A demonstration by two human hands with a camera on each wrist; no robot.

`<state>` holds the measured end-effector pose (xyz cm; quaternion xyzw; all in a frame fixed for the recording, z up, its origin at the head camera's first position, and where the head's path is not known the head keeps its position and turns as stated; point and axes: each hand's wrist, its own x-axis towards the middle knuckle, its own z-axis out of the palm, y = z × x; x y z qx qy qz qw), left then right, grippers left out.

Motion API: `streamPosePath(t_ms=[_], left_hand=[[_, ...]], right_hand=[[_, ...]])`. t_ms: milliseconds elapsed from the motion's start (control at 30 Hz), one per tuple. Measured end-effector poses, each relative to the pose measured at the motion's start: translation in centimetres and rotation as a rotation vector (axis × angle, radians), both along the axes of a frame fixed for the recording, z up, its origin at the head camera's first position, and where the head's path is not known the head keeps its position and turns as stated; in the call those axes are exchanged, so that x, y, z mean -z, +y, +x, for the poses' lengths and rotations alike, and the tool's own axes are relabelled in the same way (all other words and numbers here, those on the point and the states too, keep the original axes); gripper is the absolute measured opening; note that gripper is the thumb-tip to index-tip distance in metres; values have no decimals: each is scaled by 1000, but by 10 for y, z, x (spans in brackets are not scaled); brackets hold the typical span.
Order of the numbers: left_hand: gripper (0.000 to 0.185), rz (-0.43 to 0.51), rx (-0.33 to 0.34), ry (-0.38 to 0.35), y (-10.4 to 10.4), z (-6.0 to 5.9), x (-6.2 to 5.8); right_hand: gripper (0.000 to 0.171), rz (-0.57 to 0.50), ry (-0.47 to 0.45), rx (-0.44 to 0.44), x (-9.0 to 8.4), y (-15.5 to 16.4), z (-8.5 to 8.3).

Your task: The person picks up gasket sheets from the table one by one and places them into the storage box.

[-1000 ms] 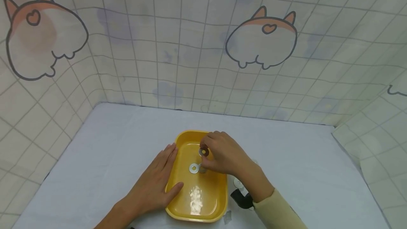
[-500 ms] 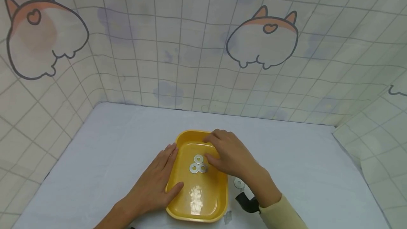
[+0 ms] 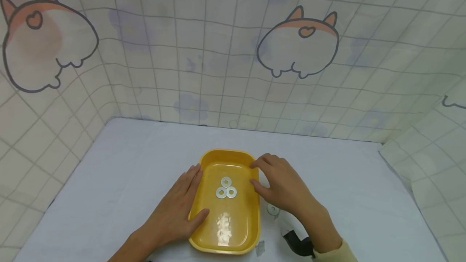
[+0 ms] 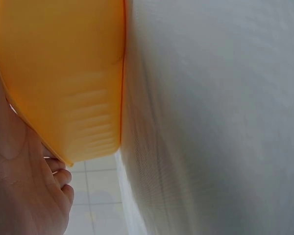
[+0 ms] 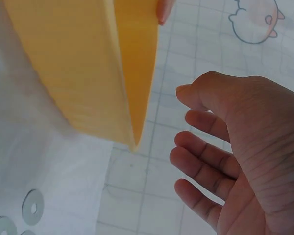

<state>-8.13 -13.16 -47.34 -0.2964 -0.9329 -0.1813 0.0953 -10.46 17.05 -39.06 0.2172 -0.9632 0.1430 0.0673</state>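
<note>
Three flat metal washers lie on the floor of a yellow tray [image 3: 240,221], set in a triangle. One washer [image 3: 226,178] is at the top, with a lower left washer [image 3: 217,192] and a lower right washer [image 3: 234,192] beneath it. My left hand [image 3: 176,209] rests along the tray's left rim, fingers straight and thumb over the edge. Near the upper right rim, my right hand [image 3: 282,181] holds nothing; its fingers are loosely bent with thumb and index apart. The right wrist view shows a gap between those fingers and the tray wall [image 5: 73,63].
Right of the tray lies another washer [image 3: 270,208] on the white tabletop [image 3: 153,148]; the right wrist view shows several washers [image 5: 28,203] there. A black bent tube [image 3: 297,246] lies partly under the right forearm. A small grey patch [image 3: 260,248] is near the tray's lower right corner.
My right hand put a third washer down above the other two and let it go. It then moved right, to the tray's rim. My left hand stayed in place.
</note>
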Motion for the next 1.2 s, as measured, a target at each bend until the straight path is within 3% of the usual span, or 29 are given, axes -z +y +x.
streamPosePath(t_ms=[333,700,967,1200], left_hand=[[97,2,-35,-15,-5,5,0],[97,6,-33,-26,-2,6,-2],[96,-8,-12,1,-1,2,-1],[96,3,-5,-4,-1,2,-3]], right_hand=[[32,-9,-23,53,11,17,17],[26,25,-116,134,33,42,52],[26,63,-264,207,48,60,76],[25,94,-364,230,61,64,81]])
